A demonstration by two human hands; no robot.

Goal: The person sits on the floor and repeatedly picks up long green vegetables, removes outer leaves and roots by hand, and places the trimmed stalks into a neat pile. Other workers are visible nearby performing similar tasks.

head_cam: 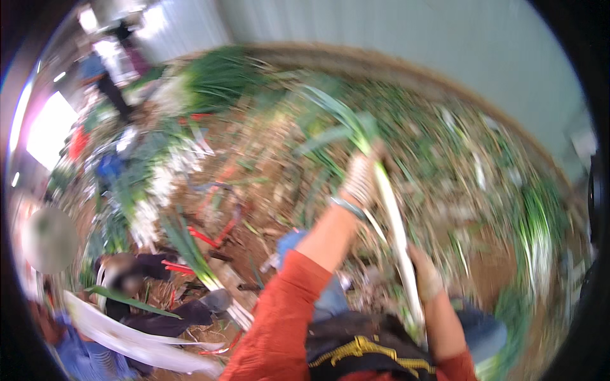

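Observation:
A long green onion with a thick white stem (396, 224) stands almost upright in front of me, its green leaves at the top. My left hand (363, 176), in a striped light glove with a band at the wrist, is closed around the upper stem just below the leaves. Lower down, my right hand (426, 271), also in a light glove, lies along the right side of the white stem; blur hides whether its fingers close on it. The root end hangs over my dark apron with yellow trim (367, 350).
Leaf trimmings (457, 190) litter the soil. A bunch of green onions (205, 271) lies left of me, beside red straps (202, 236). Co-workers sit at lower left and stand at upper left (102, 81). Onion heaps (219, 78) and a pale wall (405, 38) stand beyond.

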